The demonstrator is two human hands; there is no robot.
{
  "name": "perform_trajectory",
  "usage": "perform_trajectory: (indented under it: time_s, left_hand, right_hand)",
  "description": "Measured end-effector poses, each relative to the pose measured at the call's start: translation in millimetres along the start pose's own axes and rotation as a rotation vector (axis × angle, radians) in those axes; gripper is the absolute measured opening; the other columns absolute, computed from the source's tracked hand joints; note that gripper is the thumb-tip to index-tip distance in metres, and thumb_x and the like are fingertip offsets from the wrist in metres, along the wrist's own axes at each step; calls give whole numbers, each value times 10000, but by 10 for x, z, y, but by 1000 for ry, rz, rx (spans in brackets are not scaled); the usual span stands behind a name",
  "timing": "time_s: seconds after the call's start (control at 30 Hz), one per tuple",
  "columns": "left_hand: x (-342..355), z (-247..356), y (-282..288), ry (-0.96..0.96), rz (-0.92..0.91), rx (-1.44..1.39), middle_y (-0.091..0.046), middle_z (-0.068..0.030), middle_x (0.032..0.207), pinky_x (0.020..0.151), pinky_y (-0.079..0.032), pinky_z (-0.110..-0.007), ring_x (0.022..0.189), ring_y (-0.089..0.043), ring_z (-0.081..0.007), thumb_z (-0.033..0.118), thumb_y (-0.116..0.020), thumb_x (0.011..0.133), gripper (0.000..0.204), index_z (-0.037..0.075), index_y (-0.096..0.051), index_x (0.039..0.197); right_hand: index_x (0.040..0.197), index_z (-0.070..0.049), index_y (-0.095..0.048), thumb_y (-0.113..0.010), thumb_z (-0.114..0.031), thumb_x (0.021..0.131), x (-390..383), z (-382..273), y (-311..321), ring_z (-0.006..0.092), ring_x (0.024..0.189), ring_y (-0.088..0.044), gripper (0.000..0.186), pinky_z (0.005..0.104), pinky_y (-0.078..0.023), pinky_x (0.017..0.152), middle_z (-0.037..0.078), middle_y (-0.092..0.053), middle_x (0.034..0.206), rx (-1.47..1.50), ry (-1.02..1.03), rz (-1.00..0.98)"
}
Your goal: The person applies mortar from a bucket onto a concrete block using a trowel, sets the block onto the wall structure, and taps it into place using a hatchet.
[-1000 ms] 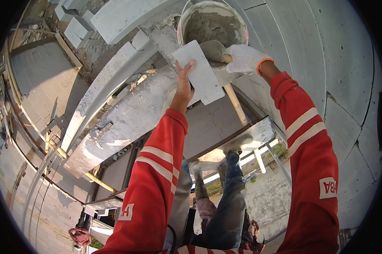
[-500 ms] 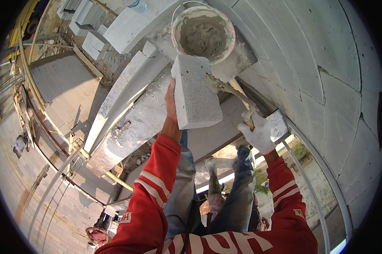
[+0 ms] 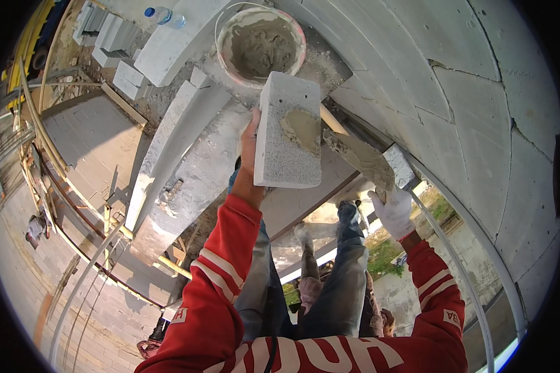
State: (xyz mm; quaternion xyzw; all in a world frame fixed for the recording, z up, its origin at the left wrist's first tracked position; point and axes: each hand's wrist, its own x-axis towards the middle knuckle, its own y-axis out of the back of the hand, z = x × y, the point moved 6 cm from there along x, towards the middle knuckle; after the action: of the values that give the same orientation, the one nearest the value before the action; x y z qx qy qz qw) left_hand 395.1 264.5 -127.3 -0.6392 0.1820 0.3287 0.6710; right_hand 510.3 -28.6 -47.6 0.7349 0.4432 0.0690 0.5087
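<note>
My bare left hand [image 3: 250,140] grips a pale grey porous block [image 3: 287,165] from its left side, with fingers closed round it. A patch of wet mortar [image 3: 300,129] lies on the upper face of the block. My right hand [image 3: 391,211], in a white knit glove, is closed on a trowel [image 3: 360,158], whose mortar-coated blade points up-left toward the block's right edge. The trowel handle is mostly hidden in the glove. Just beyond the block stands a bucket [image 3: 260,43] of grey mortar with its wire handle raised.
A block wall [image 3: 454,93] rises at right beside metal rails [image 3: 444,242]. Stacked blocks [image 3: 121,50], a water bottle [image 3: 168,17] and a long slab [image 3: 168,143] are at upper left. Poles [image 3: 44,124] and a person [image 3: 37,228] are farther left. Another person's leg [image 3: 309,261] shows below.
The trowel has left the bucket's edge and moved down-right with my right hand. The block in my left hand has turned, and a mortar patch now shows on its face.
</note>
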Motion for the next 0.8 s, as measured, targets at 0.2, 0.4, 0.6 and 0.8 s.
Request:
perform_trajectory:
  time_s: [0.2,0.4,0.6,0.8]
  left_hand:
    - [15,-184,56,81,59,155,-662,-167,1293,978,-549,-464,1130,-664,-318,485,-506,1067,578,37,-542,1431]
    - [-24,-348,-225,58,38,54,-649,-185,1297,963,-562,-452,1112,-668,-304,468,-504,1075,570,15,-534,1420]
    - [-55,-393,-70,24,142,213,-639,-172,1323,956,-562,-451,1127,-660,-287,456,-504,1079,555,21,-532,1423]
    - [-152,-427,-80,31,171,202,-656,-150,1301,942,-569,-425,1108,-670,-265,417,-504,1086,513,27,-539,1417]
  right_hand:
    - [976,-64,-642,-780,-242,872,317,-396,60,352,665,-681,248,410,-556,586,112,-682,784,108,30,-93]
    - [1172,-73,-660,-752,-213,888,17,-461,54,324,695,-705,330,404,-578,590,117,-721,897,80,100,-44]
    - [1147,-77,-676,-766,-217,870,-462,-177,-64,331,705,-714,323,415,-580,605,118,-711,826,80,33,-126]
    - [917,-18,-608,-778,-171,861,-601,-85,28,261,582,-639,236,344,-541,590,120,-668,740,507,-214,63]
